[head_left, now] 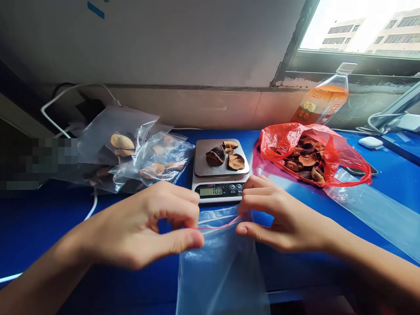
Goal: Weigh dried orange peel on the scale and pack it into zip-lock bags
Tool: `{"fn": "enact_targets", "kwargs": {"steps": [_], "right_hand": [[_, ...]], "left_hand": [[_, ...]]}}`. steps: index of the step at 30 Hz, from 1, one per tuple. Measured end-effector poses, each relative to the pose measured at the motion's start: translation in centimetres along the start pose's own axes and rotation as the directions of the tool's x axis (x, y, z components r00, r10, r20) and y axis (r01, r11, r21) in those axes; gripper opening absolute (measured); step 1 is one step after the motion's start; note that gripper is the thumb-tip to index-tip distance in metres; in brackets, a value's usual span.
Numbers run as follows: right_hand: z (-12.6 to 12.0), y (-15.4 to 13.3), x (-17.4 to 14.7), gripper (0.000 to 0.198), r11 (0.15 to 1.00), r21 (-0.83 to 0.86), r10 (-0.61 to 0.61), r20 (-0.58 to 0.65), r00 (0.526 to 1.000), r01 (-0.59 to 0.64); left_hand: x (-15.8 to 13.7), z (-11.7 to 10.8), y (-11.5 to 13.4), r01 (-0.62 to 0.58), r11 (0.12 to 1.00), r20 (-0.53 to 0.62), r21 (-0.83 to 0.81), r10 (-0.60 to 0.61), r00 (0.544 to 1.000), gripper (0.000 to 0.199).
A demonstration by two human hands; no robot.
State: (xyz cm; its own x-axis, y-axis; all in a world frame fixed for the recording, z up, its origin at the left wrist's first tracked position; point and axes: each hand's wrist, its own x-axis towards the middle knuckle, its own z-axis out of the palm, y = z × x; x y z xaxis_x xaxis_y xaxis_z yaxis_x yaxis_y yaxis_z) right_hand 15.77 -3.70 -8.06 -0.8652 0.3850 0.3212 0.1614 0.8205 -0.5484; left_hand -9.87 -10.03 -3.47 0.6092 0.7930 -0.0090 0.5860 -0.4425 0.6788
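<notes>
Head camera: A person's left hand (147, 229) clamps one side of a clear zip bag (221, 275) at its mouth; the right hand (278, 214) touches the other side (whether its fingers grip is unclear). The bag, seemingly unfilled, stretches between them. Just beyond both hands, dried slices (236, 162) on a scale (204, 169) look weighed but unbagged. Filled pouches (138, 120) lie past the left hand; a red bag (272, 138) beyond the right holds more slices, apparently still to portion.

Below the left hand (147, 223) and right hand (277, 214), the clear bag (221, 275) runs off the bottom edge. The right hand hides the lower right corner of the scale (204, 164); beyond it, the red bag (349, 153) covers the base of the bottle (324, 103).
</notes>
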Motion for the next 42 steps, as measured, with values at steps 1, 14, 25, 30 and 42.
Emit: {"fn": "enact_targets", "kwargs": {"steps": [1, 14, 25, 30, 42], "right_hand": [[-0.1, 0.3, 0.1, 0.017, 0.997, 0.078, -0.005, -0.031, 1.0, 0.007], [-0.2, 7.0, 3.8, 0.022, 0.887, -0.002, 0.389, -0.532, 0.752, -0.461], [-1.3, -0.3, 1.1, 0.013, 0.992, -0.123, -0.07, -0.263, 0.962, 0.039], [-2.5, 1.1, 2.8, 0.011, 0.997, -0.062, -0.068, -0.242, 0.968, 0.055], [-4.3, 11.0, 8.6, 0.027, 0.96, -0.271, 0.075, -0.001, 0.997, -0.072]], "left_hand": [[0.1, -0.3, -0.2, 0.013, 0.999, -0.028, 0.03, -0.012, 1.0, 0.028], [0.9, 1.4, -0.5, -0.228, 0.971, -0.035, -0.075, 0.226, 0.973, 0.014], [0.4, 0.8, -1.1, -0.187, 0.981, -0.073, -0.05, 0.183, 0.98, 0.015], [0.5, 0.9, -1.1, -0.189, 0.981, -0.082, -0.04, 0.186, 0.979, 0.015], [0.2, 0.8, -1.0, -0.156, 0.985, -0.072, -0.07, 0.151, 0.986, 0.018]]}}
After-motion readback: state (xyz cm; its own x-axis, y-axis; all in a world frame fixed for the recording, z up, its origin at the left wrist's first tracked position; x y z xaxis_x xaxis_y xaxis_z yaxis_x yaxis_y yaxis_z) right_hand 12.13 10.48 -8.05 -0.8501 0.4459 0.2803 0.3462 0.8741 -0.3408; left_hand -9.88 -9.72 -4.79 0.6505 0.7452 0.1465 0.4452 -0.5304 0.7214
